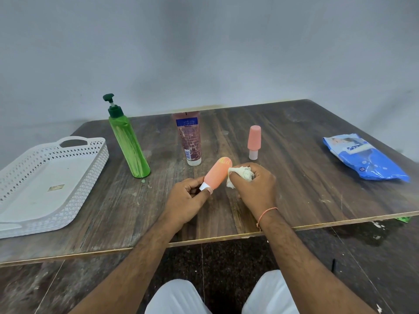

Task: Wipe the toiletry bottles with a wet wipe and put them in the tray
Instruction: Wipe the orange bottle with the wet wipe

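While left grip (189,196) pinches peach bottle (217,173), right grip (251,182) clutches wipe (240,174) against it.

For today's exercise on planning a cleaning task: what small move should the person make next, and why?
Probably draw the crumpled white wet wipe in the right hand along the small peach plastic bottle. The left hand holds that bottle by its white end, the wipe sits at its side, and the white perforated plastic tray holds no bottles.

Light: even, soft, fairly dim
Shadows: faint, beside the green bottle (129,141)
Distortion: table (294,177) edges bow, wide-angle
Focus: slightly soft throughout
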